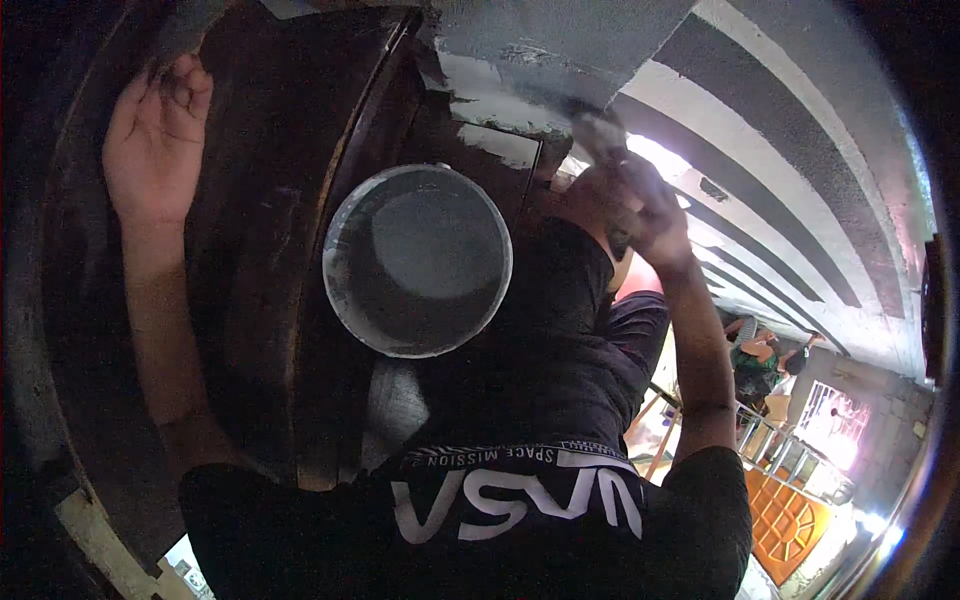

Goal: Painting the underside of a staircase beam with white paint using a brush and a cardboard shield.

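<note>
My left hand (pixel 158 140) is raised at the upper left against dark wood (pixel 270 140), its fingers curled; what they grip, if anything, is unclear. A round pale bucket (pixel 417 260) with grey liquid in it sits in the middle, on the dark surface. My right hand (pixel 655 225), right of and above the bucket, is closed on a dark, blurred tool, apparently a brush (pixel 598 140), near the lower edge of a grey-painted wall (pixel 500 80) with rough pale patches.
A wall (pixel 750 130) with grey and white stripes runs along the right. Beyond it at lower right are another person (pixel 760 365), a metal railing (pixel 780 450), a barred window (pixel 832 425) and an orange panelled door (pixel 785 520). My legs fill the space right of the bucket.
</note>
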A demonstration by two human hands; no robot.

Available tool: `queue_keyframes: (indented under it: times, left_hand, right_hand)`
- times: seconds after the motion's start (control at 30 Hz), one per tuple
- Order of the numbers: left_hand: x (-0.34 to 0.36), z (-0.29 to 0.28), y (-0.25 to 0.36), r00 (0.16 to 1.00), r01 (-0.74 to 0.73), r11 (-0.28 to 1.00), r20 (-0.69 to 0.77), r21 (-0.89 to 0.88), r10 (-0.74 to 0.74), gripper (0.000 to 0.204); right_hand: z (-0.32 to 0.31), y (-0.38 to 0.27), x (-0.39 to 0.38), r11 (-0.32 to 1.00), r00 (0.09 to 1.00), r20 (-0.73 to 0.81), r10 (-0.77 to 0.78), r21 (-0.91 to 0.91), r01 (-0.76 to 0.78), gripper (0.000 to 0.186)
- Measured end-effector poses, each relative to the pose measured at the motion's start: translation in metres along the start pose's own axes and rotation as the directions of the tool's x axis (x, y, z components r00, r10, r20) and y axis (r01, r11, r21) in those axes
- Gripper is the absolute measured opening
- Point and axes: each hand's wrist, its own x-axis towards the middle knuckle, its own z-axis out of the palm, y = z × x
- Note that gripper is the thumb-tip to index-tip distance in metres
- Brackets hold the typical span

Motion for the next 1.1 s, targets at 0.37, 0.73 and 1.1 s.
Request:
queue_keyframes:
  times: [0.37,0.73,1.1]
  left_hand:
    - [0.0,-0.001,-0.004,0.995,0.065,0.994,0.083,-0.084,-0.058,0.033]
    - [-0.005,-0.014,0.0,1.0,-0.012,0.998,0.008,-0.065,0.013,0.044]
    - [-0.009,0.018,0.0,0.926,-0.229,0.94,-0.242,0.252,0.29,0.028]
  right_hand:
    - [-0.014,-0.021,0.027,0.83,0.86,-0.082,-0.503,-0.325,0.454,0.044]
    - [0.034,-0.023,0.02,0.894,0.906,0.096,-0.411,-0.153,0.422,0.058]
    - [-0.009,-0.073,0.128,0.797,0.776,-0.182,-0.604,-0.101,0.596,0.042]
